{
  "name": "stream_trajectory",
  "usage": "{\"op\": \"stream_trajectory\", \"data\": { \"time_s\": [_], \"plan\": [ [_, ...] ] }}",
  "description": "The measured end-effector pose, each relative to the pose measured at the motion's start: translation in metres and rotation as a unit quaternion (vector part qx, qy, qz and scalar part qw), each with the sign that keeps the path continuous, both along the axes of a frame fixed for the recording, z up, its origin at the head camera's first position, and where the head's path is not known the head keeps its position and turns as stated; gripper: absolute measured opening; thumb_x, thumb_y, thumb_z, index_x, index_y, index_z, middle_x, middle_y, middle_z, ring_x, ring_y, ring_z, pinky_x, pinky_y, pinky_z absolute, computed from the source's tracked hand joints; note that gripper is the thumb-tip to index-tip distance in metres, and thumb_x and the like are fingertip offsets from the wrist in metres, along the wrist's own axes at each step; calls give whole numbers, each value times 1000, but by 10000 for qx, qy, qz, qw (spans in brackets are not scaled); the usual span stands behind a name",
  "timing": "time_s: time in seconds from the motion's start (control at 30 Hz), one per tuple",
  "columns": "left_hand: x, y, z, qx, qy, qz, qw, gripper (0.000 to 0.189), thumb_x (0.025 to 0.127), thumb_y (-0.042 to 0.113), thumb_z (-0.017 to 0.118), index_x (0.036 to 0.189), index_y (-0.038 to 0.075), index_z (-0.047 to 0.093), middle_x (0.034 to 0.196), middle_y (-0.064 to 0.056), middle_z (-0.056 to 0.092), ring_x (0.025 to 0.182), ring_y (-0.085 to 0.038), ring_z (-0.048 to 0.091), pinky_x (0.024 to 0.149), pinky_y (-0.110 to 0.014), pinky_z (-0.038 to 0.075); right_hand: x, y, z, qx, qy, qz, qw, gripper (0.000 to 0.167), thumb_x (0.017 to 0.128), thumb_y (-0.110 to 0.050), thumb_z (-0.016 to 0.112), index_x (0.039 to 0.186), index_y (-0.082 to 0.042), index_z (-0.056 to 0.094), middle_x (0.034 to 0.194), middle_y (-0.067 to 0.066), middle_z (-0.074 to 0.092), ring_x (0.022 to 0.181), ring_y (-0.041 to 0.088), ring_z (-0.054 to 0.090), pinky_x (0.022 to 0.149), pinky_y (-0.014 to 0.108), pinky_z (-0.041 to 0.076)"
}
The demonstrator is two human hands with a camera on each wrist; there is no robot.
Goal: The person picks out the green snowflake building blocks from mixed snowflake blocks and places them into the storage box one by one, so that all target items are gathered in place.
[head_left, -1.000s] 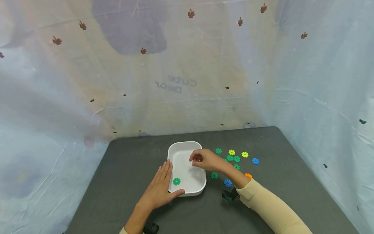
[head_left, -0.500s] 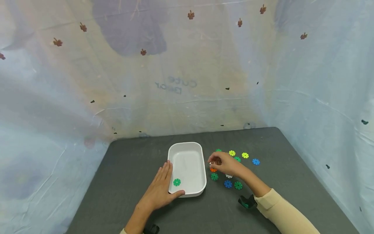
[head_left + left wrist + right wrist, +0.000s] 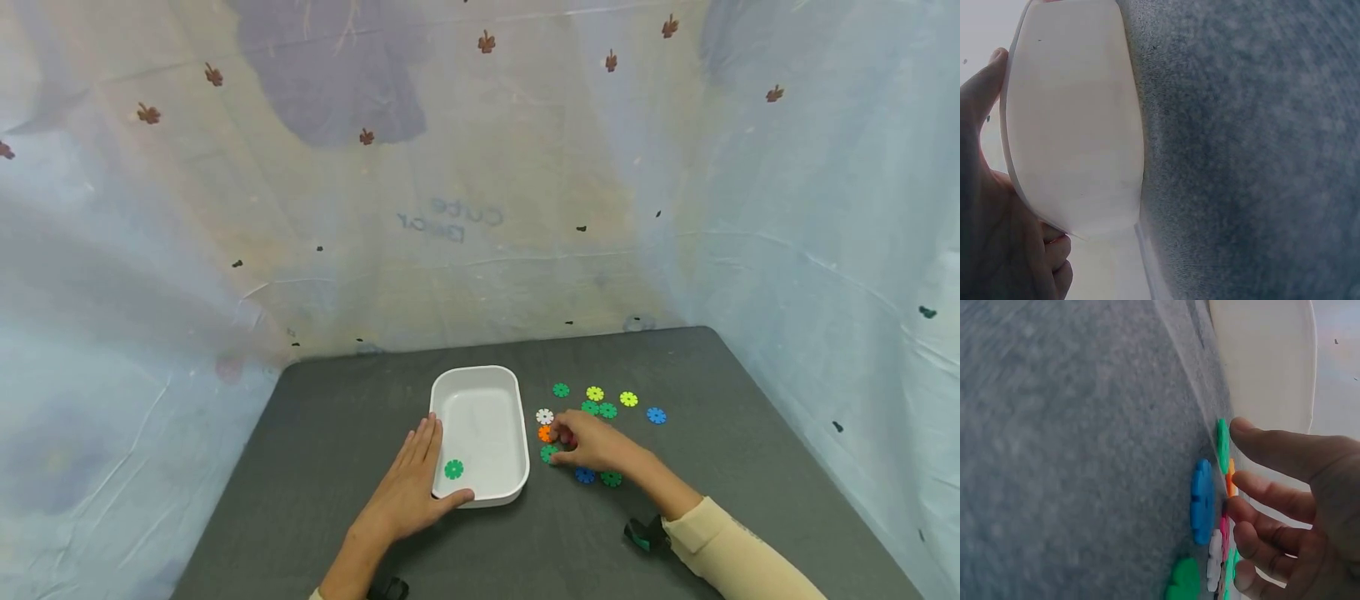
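My left hand [image 3: 408,479] rests along the left side of a white tray [image 3: 522,433], fingers straight, thumb at the near rim. In the left wrist view, that hand [image 3: 1004,225] lies against the tray wall [image 3: 1075,125]. Inside the tray lies one green notched disc [image 3: 453,469]. To its right, my right hand [image 3: 592,442] hovers low over loose notched discs, thumb and forefinger apart. Its thumb tip is right at a green disc [image 3: 1223,447], its forefinger near an orange disc [image 3: 1230,479]. A pink disc [image 3: 1224,537] shows beneath the fingers.
Near the right hand lie a white disc [image 3: 544,416], a blue disc [image 3: 585,476] and a green disc [image 3: 611,479]. Farther back are yellow discs [image 3: 628,399], several green ones and another blue disc [image 3: 656,416]. A printed curtain [image 3: 465,283] surrounds the dark table [image 3: 360,400].
My right hand has moved right from above the tray to the discs, then slightly nearer to me. The white disc beside the tray has come into full view. My left hand stays put.
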State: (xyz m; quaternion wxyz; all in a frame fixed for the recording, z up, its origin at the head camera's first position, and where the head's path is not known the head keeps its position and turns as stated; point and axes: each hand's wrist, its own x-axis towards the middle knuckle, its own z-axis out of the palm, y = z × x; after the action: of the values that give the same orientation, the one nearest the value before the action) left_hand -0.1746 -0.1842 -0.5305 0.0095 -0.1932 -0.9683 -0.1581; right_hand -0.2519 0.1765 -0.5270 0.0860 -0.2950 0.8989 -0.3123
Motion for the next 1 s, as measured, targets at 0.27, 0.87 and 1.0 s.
{"op": "stream_trajectory", "data": {
  "time_s": [0.27,0.87,1.0],
  "plan": [
    [0,0,0,6,-23,-3,10000,126,92,82,61,171,-1,11,180,-18,6,167,-30,6,135,-49,12,3,-5,-4,190,306,-83,9993,30,88,-24,92,99,-10,68,92,2,58,82,12,50,70,29,47],
    [0,0,0,53,7,3,10000,125,92,81,62,171,-1,11,180,-18,6,167,-32,10,135,-51,14,5,-7,-4,-458,-236,300,9982,14,99,-1,74,106,-6,62,91,1,64,79,10,59,68,27,53],
    [0,-1,0,25,-1,5,10000,125,92,82,61,171,-1,11,180,-17,6,167,-32,10,135,-51,15,4,-7,-3,-618,-340,418,9966,9,102,1,69,107,-4,64,94,3,67,81,9,62,70,27,55]
  ]
}}
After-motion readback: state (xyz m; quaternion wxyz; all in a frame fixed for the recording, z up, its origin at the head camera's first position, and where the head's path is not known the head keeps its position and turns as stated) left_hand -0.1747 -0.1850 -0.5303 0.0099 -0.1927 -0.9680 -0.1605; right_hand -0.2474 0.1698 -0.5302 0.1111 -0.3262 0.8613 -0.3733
